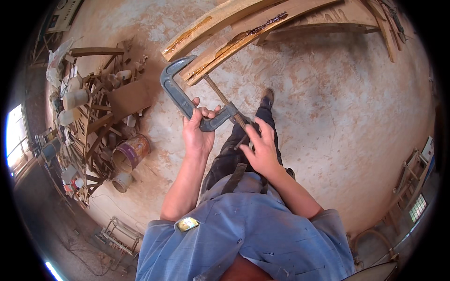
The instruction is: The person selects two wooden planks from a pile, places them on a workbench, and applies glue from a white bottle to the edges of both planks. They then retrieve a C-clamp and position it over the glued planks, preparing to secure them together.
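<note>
A large grey C-clamp (176,92) spans the near end of a wooden beam (194,73) that has glossy brown glue along its edge. My left hand (199,129) is wrapped round the lower corner of the clamp's frame. The threaded screw (216,90) of the clamp reaches up to the beam's near side. My right hand (262,149) is at the screw's lower end, its thumb and fingers around the turning handle, partly hidden. Beside the first beam, a second wooden beam (187,40) also carries a streak of glue.
Scrap wood (101,110) and plastic jugs (75,99) are piled at the left, with a purple-banded bucket (129,155) on the floor. A wooden piece (323,18) extends at the far right. My shoe (267,97) stands below the beams.
</note>
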